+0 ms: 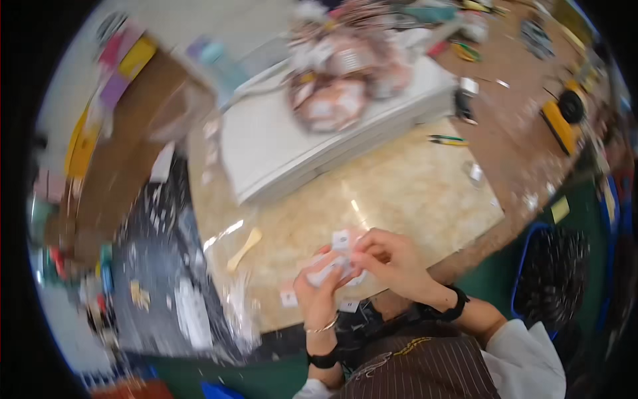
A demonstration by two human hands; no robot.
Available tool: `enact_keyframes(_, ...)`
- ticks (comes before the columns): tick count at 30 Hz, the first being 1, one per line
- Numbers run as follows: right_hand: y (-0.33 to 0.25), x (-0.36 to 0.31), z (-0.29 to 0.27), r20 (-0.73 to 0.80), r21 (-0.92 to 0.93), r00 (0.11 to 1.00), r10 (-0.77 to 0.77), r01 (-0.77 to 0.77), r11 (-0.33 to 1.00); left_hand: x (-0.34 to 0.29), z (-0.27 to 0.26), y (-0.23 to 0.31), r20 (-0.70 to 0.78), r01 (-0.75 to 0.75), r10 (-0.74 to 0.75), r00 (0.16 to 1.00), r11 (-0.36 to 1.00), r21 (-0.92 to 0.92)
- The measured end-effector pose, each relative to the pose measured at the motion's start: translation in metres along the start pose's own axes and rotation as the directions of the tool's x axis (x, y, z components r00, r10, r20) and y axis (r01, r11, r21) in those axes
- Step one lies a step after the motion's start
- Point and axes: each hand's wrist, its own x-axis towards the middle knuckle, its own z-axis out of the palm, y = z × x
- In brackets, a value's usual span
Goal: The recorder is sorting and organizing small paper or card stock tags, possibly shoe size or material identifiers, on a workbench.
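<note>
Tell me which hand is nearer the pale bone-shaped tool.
Left: the left hand is to the right of the pale bone-shaped tool; the right hand is farther right.

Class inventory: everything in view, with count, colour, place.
Held pieces: count unclear, pink-white, left hand
Tags: at least two, white, tabletop's near edge
Tabletop: one, beige, centre
Stick: one, pale yellow, left of hands
Box: one, white, tabletop's far side
Heap: one, pink-white, on box
Pen-like sticks: two, green-yellow, right of box
Tool: one, yellow-black, right
Bag: one, black, lower right
Cardboard: one, brown, left
Blurred clutter: uncounted, mixed, edges
Apron: one, dark striped, bottom
Wristbands: two, black, wrists
Left hand: one, bare, lower centre
Right hand: one, bare, beside left
</note>
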Motion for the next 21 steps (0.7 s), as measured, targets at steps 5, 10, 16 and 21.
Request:
enact_keyframes(5,-0.014,0.077,0.088,0.069,0.068,0.975,-0.210,0.205,0.976,0.049,-0.041,0.099,-0.037,-0.250,0.266,0.963,0.939,0.234)
enact_keyframes(10,-0.005,0.079,0.094,0.053,-0.030,0.970,-0.238,0.240,0.970,0.048,-0.039,0.090,-0.121,-0.308,0.352,0.928,0.908,0.285)
enact_keyframes(16,-0.009,0.081,0.096,0.007,-0.197,0.968,-0.252,0.249,0.948,0.048,-0.033,0.091,-0.140,-0.341,0.398,0.907,0.887,0.312)
enact_keyframes(21,-0.005,0.083,0.101,-0.036,-0.260,0.961,-0.275,0.257,0.931,0.048,-0.033,0.094,-0.141,-0.333,0.389,0.910,0.890,0.310)
